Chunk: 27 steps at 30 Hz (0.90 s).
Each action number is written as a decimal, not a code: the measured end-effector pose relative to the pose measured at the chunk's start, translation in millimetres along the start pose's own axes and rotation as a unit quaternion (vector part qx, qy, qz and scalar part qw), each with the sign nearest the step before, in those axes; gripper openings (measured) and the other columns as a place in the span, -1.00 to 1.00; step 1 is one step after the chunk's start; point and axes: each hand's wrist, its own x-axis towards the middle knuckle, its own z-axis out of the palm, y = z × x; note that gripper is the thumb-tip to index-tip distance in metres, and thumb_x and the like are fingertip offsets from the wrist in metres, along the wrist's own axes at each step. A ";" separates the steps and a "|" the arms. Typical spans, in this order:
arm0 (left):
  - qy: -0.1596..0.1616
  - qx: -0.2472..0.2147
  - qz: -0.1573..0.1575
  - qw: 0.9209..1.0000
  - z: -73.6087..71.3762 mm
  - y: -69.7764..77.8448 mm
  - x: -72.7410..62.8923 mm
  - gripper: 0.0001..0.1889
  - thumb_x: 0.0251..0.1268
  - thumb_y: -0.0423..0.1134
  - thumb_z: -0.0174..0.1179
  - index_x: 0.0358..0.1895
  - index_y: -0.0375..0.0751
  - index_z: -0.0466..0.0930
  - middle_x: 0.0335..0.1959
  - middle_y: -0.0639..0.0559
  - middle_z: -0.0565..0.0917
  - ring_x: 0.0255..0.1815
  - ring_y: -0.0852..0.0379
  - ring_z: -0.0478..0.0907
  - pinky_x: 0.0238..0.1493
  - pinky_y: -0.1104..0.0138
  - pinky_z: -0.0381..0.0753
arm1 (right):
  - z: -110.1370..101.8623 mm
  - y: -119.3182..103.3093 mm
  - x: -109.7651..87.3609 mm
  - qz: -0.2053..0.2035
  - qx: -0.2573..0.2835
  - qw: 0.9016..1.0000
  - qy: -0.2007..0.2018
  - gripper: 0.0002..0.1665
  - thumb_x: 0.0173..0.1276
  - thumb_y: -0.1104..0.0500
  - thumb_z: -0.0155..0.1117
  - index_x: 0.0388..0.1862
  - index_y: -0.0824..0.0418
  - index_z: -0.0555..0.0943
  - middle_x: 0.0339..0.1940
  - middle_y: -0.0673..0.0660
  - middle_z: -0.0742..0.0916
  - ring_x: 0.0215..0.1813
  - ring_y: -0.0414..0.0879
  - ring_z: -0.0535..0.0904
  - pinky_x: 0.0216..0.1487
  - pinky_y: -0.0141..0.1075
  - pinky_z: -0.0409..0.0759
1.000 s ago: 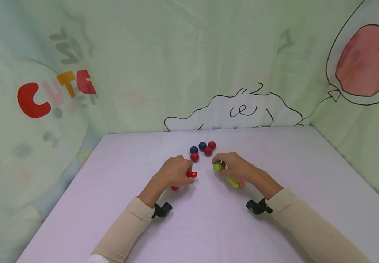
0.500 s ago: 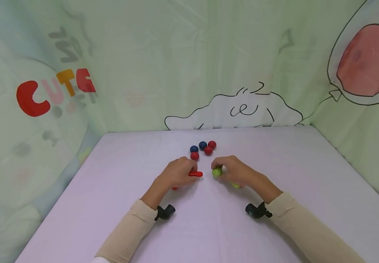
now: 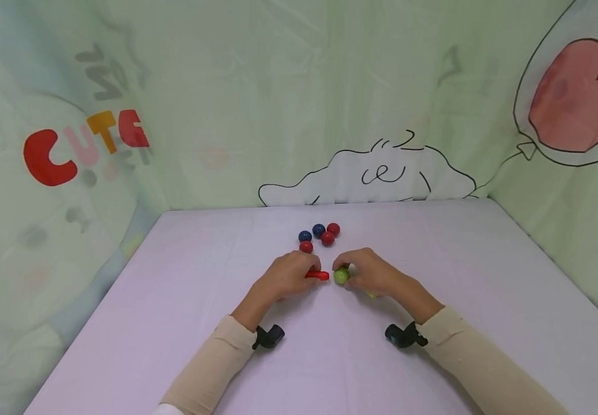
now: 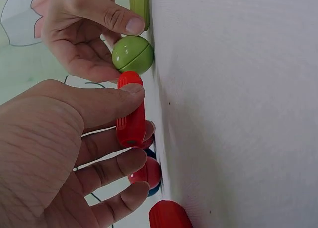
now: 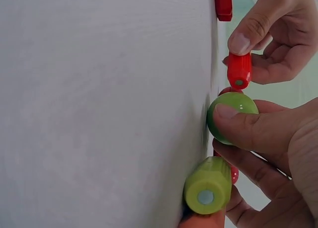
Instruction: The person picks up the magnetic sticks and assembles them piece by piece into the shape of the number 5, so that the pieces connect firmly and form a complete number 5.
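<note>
My left hand (image 3: 285, 275) pinches a short red rod (image 3: 318, 275) between thumb and forefinger, its other fingers spread loosely. The rod points toward a glossy green ball (image 3: 341, 276), its end close to the ball. My right hand (image 3: 373, 274) pinches that ball between thumb and fingers, low over the table. In the right wrist view a yellow-green rod (image 5: 206, 186) with a pale disc in its end lies beneath the right hand, beside an orange piece (image 5: 203, 220). A second red rod (image 4: 170, 215) lies under the left hand in the left wrist view.
Behind the hands, two blue balls (image 3: 319, 230) and three red balls (image 3: 327, 238) lie grouped on the pale table (image 3: 319, 369). A printed curtain (image 3: 215, 115) hangs around the table's back and sides. Black wrist cameras (image 3: 269, 336) sit on both forearms.
My left hand has carried the red rod to the right, toward the green ball. The right hand has brought the ball slightly nearer my body. The rod and ball are now closer together.
</note>
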 end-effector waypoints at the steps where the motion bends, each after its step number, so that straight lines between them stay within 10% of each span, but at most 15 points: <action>1: 0.002 0.001 0.002 1.000 0.3 -0.1 0.3 -0.86 0.33 -0.19 0.36 -0.10 -0.04 0.70 -0.33 0.21 0.63 -0.26 0.21 0.51 -0.21 0.39 0.55 | 0.3 0.0 0.0 -0.003 -0.001 1.000 0.002 -0.59 0.15 0.42 0.51 -0.03 0.15 0.70 -0.10 0.01 0.73 0.02 -0.02 0.58 0.18 0.03 0.58; 27: -0.038 0.020 -0.017 0.999 -6.4 -2.4 6.3 -0.74 0.29 -0.14 0.34 0.03 0.01 0.67 -0.30 0.20 0.63 -0.27 0.18 0.53 -0.26 0.30 0.57 | 5.5 4.4 -1.9 0.012 0.035 0.999 0.023 -0.61 0.16 0.41 0.50 -0.06 0.09 0.74 -0.08 0.03 0.75 0.02 0.00 0.59 0.13 0.04 0.62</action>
